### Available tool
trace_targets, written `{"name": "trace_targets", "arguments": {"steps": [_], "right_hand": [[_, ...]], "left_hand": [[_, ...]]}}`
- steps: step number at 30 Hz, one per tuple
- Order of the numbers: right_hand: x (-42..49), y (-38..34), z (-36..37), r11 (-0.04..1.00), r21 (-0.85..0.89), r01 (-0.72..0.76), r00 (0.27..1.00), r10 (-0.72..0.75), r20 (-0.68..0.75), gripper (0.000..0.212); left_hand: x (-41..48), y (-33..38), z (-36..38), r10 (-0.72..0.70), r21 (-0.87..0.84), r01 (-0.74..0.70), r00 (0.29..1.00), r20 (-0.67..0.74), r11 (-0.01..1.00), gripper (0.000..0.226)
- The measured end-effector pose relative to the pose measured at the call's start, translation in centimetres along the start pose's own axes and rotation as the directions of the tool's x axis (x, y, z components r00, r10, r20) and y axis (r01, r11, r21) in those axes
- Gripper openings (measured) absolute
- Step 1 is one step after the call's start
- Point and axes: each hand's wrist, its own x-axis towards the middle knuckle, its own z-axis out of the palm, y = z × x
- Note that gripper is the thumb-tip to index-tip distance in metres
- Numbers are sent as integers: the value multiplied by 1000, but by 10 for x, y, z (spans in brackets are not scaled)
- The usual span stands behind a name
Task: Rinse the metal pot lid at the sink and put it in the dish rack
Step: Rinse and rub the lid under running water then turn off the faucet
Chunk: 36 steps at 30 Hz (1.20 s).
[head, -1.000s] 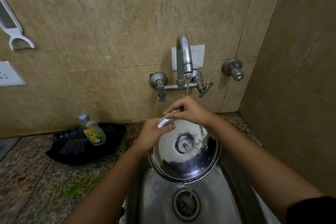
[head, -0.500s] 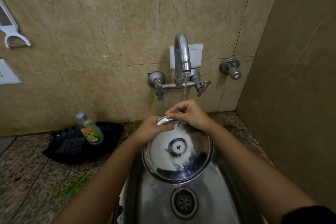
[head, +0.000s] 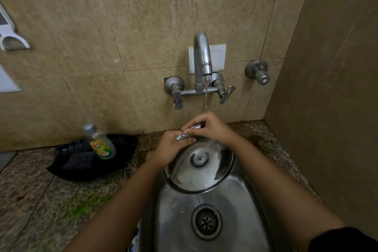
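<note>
The round metal pot lid is tilted over the steel sink, its inner face toward me with a small fitting at its centre. My left hand grips the lid's upper left rim. Fingers of my right hand pinch the rim at the top, just right of the left hand. Water runs from the wall tap down onto my right hand and the lid's top edge. No dish rack is in view.
A dish soap bottle leans in a black tray with a dark scrub pad on the speckled counter left of the sink. A side wall stands close on the right. The sink drain lies below the lid.
The lid has tipped flatter and sunk a little toward the basin. Both hands have come closer together on the top rim under the stream.
</note>
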Motion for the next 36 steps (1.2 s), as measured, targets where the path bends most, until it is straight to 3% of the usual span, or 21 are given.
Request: {"name": "trace_targets", "arguments": {"steps": [3, 7, 9, 12, 15, 17, 20, 23, 28, 31, 34, 36], "right_hand": [[-9, 11, -16, 996, 39, -74, 992, 78, -95, 19], [-28, 37, -29, 961, 216, -173, 943, 225, -247, 17], [-24, 37, -22, 972, 162, -172, 954, 206, -218, 14], [-9, 22, -4, 994, -21, -108, 992, 107, -68, 15], [2, 13, 5, 986, -160, -43, 999, 42, -11, 16], [-3, 16, -7, 995, -30, -100, 990, 96, -103, 11], [-23, 36, -25, 948, 248, -201, 920, 270, -283, 12], [-33, 48, -20, 902, 384, -198, 887, 332, -320, 15], [-12, 31, -5, 942, 266, -206, 945, 262, -196, 19], [4, 27, -3, 968, 124, -216, 960, 234, -152, 26], [1, 27, -10, 978, -6, -207, 970, 204, -134, 19], [-8, 35, -14, 968, -159, -195, 970, 167, -176, 28]], "left_hand": [[-3, -10, -6, -29, -62, 24, 997, -74, 998, 7], [-10, -24, -17, -168, -222, 135, 976, -138, 966, 20], [-9, -25, -15, -160, -179, 137, 980, -121, 974, 20], [-9, -20, -2, -91, -90, 83, 992, -88, 992, 19], [-10, -20, 3, -82, -120, 70, 992, -94, 990, 22], [-14, -21, 0, -118, -199, 87, 982, -149, 976, 20], [-26, -26, -4, -199, -353, 98, 944, -262, 931, 12], [-34, -32, -8, -232, -383, 126, 941, -245, 915, 10], [-15, -13, -13, -152, -98, 153, 988, 16, 983, 13], [-5, -3, -12, -105, -78, 104, 994, -7, 992, 22], [-4, -1, -7, -123, -97, 116, 990, -66, 989, 34], [-6, -8, -6, -154, -101, 142, 982, -114, 985, 39]]}}
